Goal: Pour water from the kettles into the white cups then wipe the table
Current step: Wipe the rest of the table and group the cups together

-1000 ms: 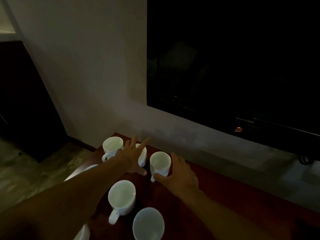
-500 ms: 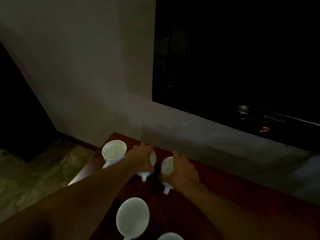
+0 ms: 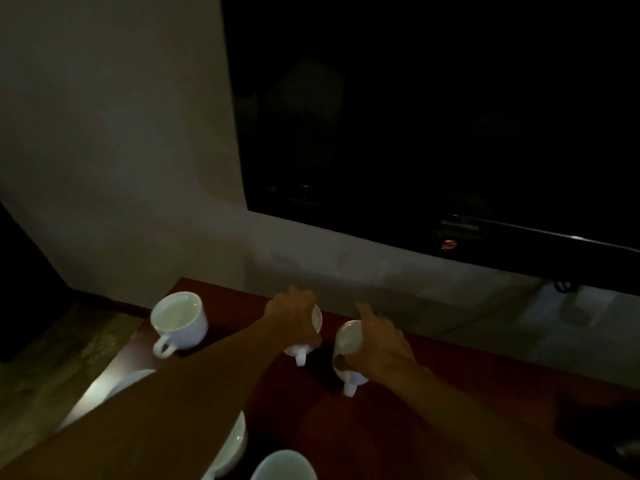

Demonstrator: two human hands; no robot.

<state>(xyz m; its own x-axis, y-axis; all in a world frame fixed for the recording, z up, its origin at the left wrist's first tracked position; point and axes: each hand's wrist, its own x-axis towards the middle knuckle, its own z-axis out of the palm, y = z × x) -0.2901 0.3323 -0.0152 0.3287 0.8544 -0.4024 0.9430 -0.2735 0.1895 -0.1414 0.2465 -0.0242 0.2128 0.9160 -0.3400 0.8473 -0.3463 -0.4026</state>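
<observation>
Several white cups stand on a dark red table (image 3: 433,420). My left hand (image 3: 292,317) grips the top of one cup (image 3: 300,351) near the back edge; its handle points toward me. My right hand (image 3: 379,344) grips a second cup (image 3: 346,341) just to the right, its handle also facing me. A third cup (image 3: 180,322) stands free at the table's back left corner. Two more cups sit near the bottom edge, one (image 3: 232,445) partly under my left forearm and one (image 3: 284,465) cut off by the frame. No kettle is in view.
A pale wall rises right behind the table. A large black television (image 3: 433,133) with a small red light (image 3: 449,244) hangs above it on the right. The table's left edge (image 3: 114,358) drops to a patterned floor. The scene is dim.
Both hands went from reaching with spread fingers to gripping the two rear cups. The view has shifted forward, so the near cups slid toward the bottom of the frame.
</observation>
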